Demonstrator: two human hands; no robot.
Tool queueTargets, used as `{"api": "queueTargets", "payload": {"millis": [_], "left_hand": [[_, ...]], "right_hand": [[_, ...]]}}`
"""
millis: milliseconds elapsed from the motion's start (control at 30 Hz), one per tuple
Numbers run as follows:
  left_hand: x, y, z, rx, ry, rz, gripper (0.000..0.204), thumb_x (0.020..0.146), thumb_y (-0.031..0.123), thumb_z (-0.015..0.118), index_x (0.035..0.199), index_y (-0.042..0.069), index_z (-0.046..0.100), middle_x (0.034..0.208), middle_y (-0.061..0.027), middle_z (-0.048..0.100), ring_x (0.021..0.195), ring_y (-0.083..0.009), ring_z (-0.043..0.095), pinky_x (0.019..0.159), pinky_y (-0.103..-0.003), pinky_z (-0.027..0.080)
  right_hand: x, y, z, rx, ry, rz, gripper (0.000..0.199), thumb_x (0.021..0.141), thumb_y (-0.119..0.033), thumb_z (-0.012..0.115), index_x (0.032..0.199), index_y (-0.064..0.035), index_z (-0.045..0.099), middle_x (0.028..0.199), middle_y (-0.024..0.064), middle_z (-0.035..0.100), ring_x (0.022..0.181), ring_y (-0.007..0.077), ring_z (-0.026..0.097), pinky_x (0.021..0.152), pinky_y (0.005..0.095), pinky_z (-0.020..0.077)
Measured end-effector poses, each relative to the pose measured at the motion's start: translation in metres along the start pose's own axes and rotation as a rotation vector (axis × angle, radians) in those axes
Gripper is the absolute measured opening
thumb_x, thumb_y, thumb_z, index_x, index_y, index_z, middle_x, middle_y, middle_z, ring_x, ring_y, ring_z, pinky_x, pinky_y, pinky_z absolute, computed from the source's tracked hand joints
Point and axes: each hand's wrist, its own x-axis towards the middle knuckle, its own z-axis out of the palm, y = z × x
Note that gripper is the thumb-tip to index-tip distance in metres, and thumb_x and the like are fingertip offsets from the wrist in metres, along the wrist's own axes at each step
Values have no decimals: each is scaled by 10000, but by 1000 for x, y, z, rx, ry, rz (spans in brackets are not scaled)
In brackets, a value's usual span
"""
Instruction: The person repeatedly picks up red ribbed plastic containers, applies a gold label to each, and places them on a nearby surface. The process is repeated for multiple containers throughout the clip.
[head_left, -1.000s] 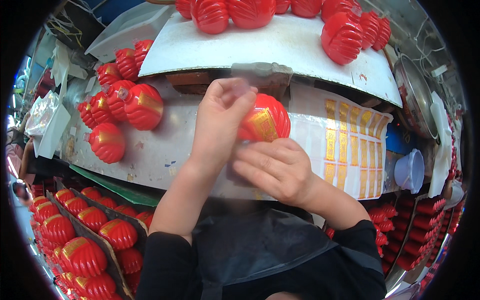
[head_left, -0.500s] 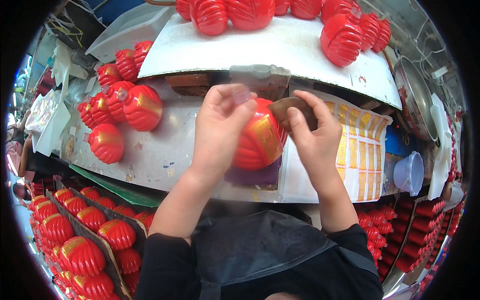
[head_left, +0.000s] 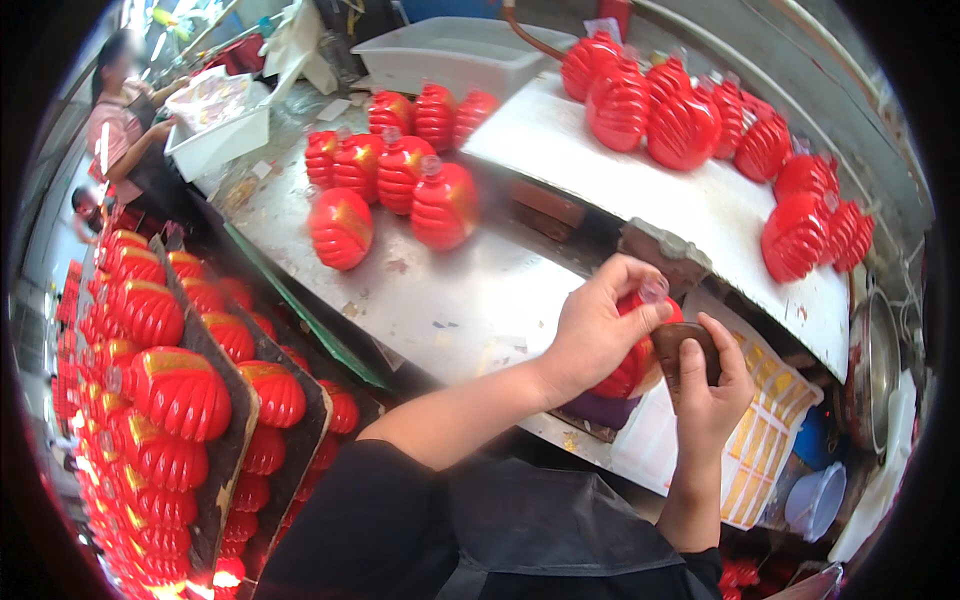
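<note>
Tilting red lantern (head_left: 628,360) further leftward

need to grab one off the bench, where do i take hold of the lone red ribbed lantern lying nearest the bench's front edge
Grip the red ribbed paper lantern around its wide middle, fingers across the ribs, coming from above. It lies apart from the cluster of upright red lanterns behind it, so its top and near side look open. Its bulging body probably gives a fuller hold than its narrow ends.
</note>
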Motion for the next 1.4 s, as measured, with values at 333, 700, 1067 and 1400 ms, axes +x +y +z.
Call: {"api": "queueTargets", "payload": {"millis": [333,700,1067,1400], "left_hand": [[-36,34,-75,-32,262,145,271,1017,-22,638,1274,31,570,1197,-85,678,1166,-154,632,1063,-324,505],[-44,31,-232,674,913,291,199,1018,20,661,1208,-5,609,1114,-73,693,1067,-143,667,980,-293,521],[-22,19,-255,719,990,365,365,995,31,683,1344,-40,603,1298,-135,675,1216,-226,630,1084,-361,479],[-24,24,-197,868,930,468,264,1014,-20,585,1278,-38,583,1431,-157,602,1330,-268,561,1143,-393,426]], "right_hand": [[-1,46,-24,339,-87,312,334,1024,-80,627,1349,-8,641,1222,78,692,1123,147,654,987,277,506],[50,40,-58,322,-249,475,341,1054,-289,588,926,1,713,804,62,685,617,103,595,600,245,473],[234,22,27,-786,-230,-253,612,927,-337,737,1416,-30,533,1184,269,713,1059,400,714,921,476,555],[334,43,80,-1025,-252,-177,481,984,-425,640,1258,-29,643,1090,245,731,1045,388,717,882,502,568]]}}
